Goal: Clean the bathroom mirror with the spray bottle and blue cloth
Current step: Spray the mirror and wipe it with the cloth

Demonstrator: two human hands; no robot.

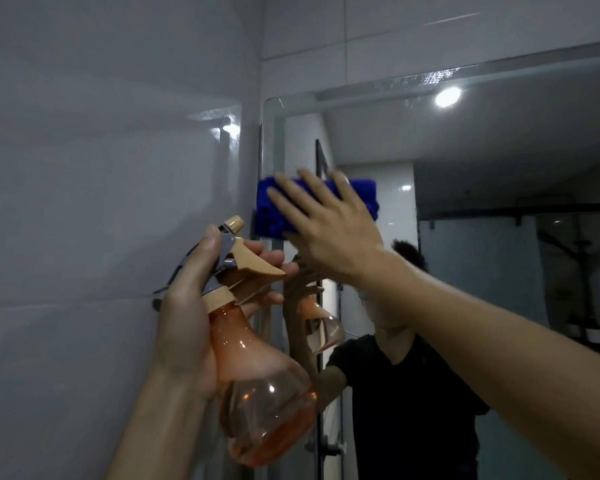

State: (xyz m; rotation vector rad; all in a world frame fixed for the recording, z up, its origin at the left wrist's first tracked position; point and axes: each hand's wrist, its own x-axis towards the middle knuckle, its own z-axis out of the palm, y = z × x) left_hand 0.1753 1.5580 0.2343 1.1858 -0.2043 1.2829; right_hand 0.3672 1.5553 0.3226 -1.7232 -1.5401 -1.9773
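Observation:
The bathroom mirror [482, 161] fills the right half of the head view, its left edge beside the corner of the wall. My right hand [329, 223] presses a folded blue cloth [269, 209] flat against the glass near the mirror's upper left edge, fingers straight and spread. My left hand [191, 306] grips the neck of an orange see-through spray bottle [260, 382] with a beige trigger head, held upright just left of the mirror. A little orange liquid lies in the bottle's base. Droplets and streaks show along the mirror's top edge.
A glossy grey tiled wall [101, 168] stands on the left, meeting the mirror wall at a corner. The glass reflects a person in a black shirt, a ceiling light [447, 97] and a dark shower frame.

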